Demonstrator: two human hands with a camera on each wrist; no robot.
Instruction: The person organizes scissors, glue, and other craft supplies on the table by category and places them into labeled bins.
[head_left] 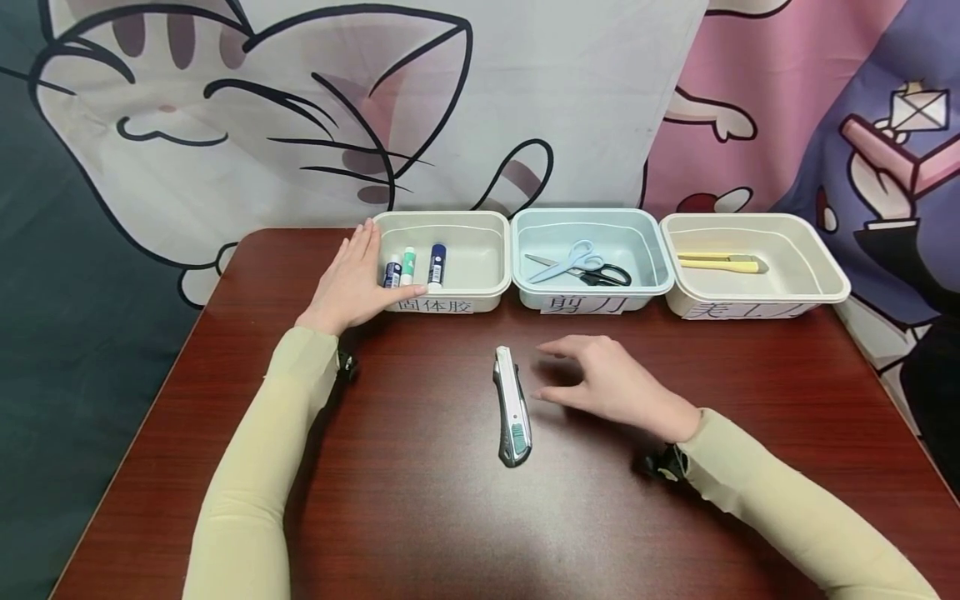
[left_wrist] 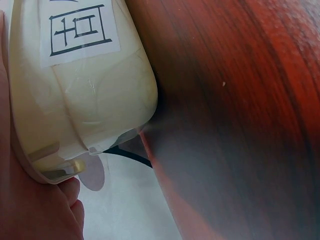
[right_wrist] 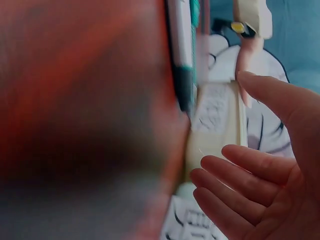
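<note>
A grey and black utility knife (head_left: 513,408) lies lengthwise on the table in the head view. Just right of it hovers my right hand (head_left: 611,387), thumb and fingers spread apart with nothing between them. My left hand (head_left: 351,279) rests against the left end of a cream bin (head_left: 480,302), fingers straight along its side and thumb across the front rim. Inside that bin stand several glue sticks (head_left: 437,265). In the left wrist view the hand's edge touches the bin (left_wrist: 100,95); most of its fingers are hidden there. The right wrist view shows the open right hand (right_wrist: 260,185) near the knife (right_wrist: 182,55).
A light blue bin (head_left: 592,296) in the middle holds light blue scissors (head_left: 570,260) and black-handled scissors (head_left: 606,275). At the right, another cream bin (head_left: 802,287) contains yellow utility knives (head_left: 720,263). All three bins carry front labels along the back of the brown table (head_left: 420,517).
</note>
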